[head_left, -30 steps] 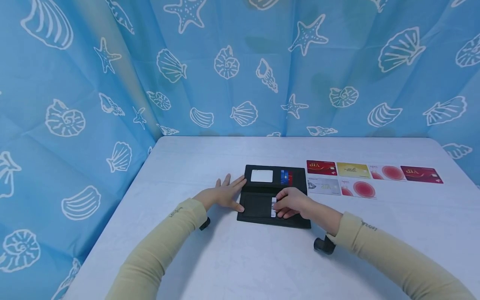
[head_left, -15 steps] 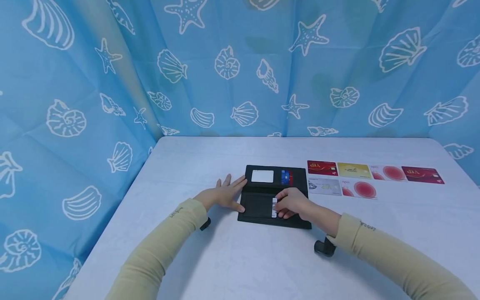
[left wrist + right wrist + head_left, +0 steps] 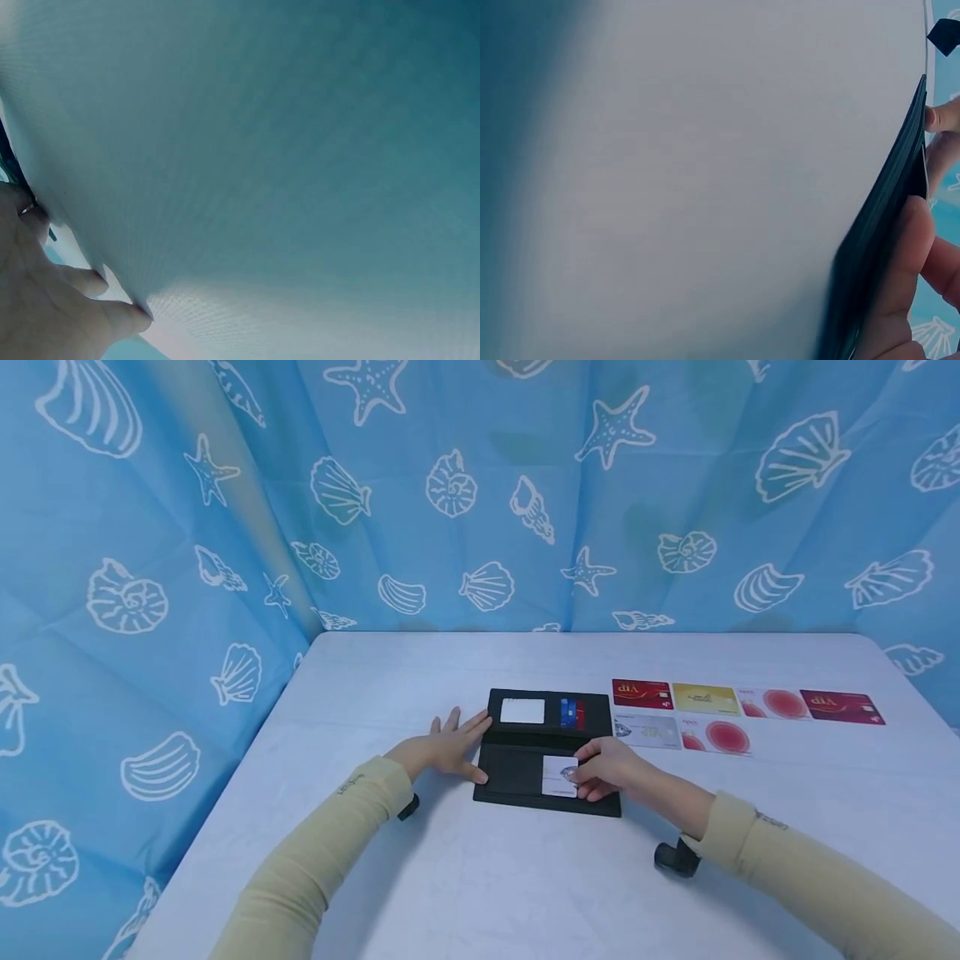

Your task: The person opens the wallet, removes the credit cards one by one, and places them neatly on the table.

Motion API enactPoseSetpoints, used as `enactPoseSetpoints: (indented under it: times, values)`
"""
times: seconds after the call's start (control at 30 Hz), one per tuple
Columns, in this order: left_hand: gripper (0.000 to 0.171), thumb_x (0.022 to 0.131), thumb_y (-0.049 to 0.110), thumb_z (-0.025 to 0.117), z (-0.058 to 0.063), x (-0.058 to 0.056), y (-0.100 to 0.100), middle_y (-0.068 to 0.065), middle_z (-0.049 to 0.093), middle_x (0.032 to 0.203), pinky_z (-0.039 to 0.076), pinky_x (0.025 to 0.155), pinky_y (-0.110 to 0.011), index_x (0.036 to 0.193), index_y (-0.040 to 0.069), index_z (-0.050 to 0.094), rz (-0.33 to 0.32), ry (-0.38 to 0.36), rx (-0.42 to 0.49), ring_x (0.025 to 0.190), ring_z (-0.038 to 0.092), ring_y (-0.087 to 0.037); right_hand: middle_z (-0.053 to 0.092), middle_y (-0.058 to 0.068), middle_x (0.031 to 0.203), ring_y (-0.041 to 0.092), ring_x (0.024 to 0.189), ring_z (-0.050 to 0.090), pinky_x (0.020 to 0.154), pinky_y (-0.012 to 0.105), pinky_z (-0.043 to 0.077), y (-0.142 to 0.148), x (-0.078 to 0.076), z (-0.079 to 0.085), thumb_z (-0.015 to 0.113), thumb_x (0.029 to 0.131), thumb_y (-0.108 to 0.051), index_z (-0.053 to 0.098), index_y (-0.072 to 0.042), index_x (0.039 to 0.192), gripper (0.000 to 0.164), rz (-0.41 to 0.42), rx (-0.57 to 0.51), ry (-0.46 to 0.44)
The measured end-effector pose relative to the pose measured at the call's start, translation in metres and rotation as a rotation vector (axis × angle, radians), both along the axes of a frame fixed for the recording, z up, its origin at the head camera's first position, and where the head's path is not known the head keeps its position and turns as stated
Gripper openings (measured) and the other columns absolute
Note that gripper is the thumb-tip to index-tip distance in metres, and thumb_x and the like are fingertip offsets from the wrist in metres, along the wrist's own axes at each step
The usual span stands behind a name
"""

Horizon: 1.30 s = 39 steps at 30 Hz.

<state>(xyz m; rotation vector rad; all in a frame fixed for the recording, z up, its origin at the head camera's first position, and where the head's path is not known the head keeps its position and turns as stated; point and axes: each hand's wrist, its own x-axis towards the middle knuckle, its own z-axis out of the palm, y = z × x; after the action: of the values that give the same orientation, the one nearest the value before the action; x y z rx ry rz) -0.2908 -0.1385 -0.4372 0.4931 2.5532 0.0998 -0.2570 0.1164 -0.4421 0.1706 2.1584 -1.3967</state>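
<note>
A black card wallet (image 3: pixel 513 770) lies unfolded on the white table. My left hand (image 3: pixel 450 752) rests at its left edge with fingers spread, fingertips and thumb touching the wallet. My right hand (image 3: pixel 609 767) pinches the right end of a white card (image 3: pixel 557 775) over the wallet's lower half; the card's left end meets a pocket edge, and whether it still sits inside I cannot tell. In the upper half are a white panel (image 3: pixel 522 711) and blue and red cards (image 3: pixel 567 713) in slots. The right wrist view shows the right fingers (image 3: pixel 911 247) beside the wallet's edge.
Right of the wallet, two rows of cards lie flat: red (image 3: pixel 642 694), gold (image 3: pixel 706 698), pink-and-white (image 3: pixel 772 703) and dark red (image 3: pixel 842 707) behind, silver (image 3: pixel 647 732) and another pink-and-white one (image 3: pixel 716 736) in front. A blue shell-patterned curtain (image 3: pixel 450 543) hangs behind the table.
My right hand has moved to the right, drawing the white card with it, so much more of the card shows now. The left hand and the wallet have stayed in place.
</note>
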Motion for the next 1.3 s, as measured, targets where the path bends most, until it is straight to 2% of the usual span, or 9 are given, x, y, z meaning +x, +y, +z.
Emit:
enactPoseSetpoints:
  times: [0.3,0.63,0.93,1.3]
  values:
    - [0.1,0.078,0.055,0.063,0.001,0.001,-0.001,0.004,-0.008,0.155,-0.003,0.109,-0.058,0.149,0.019,0.002,-0.009,0.012,-0.001,0.138,-0.013,-0.036,0.059,0.015,0.083,0.018,0.055,0.062,0.057,0.024,0.053,0.016,0.006,0.005,0.063,0.084,-0.007,0.041,0.002,0.112,0.036,0.002,-0.018,-0.033]
    - [0.1,0.077,0.056,0.062,-0.001,0.0,-0.002,0.005,-0.009,0.155,-0.003,0.109,-0.058,0.149,0.02,0.001,-0.02,0.014,-0.008,0.138,-0.013,-0.036,0.06,0.014,0.084,0.017,0.055,0.062,0.057,0.023,0.052,0.033,0.011,0.008,0.062,0.085,-0.009,0.039,0.0,0.11,0.036,0.013,-0.038,-0.029]
    - [0.1,0.078,0.056,0.061,0.001,0.001,-0.001,0.005,-0.01,0.154,-0.003,0.109,-0.057,0.149,0.02,0.0,-0.017,0.008,-0.012,0.138,-0.014,-0.035,0.06,0.012,0.083,0.018,0.057,0.063,0.06,0.024,0.053,0.047,0.014,0.008,0.064,0.085,-0.011,0.038,0.0,0.113,0.04,0.016,-0.05,-0.022]
    - [0.1,0.078,0.055,0.062,0.001,0.001,-0.001,0.004,-0.008,0.155,-0.002,0.109,-0.058,0.149,0.018,0.002,-0.023,0.015,-0.009,0.138,-0.013,-0.036,0.055,0.016,0.102,0.02,0.065,0.064,0.066,0.026,0.054,0.067,0.017,0.008,0.064,0.085,-0.014,0.036,0.001,0.123,0.049,-0.011,-0.1,-0.06]
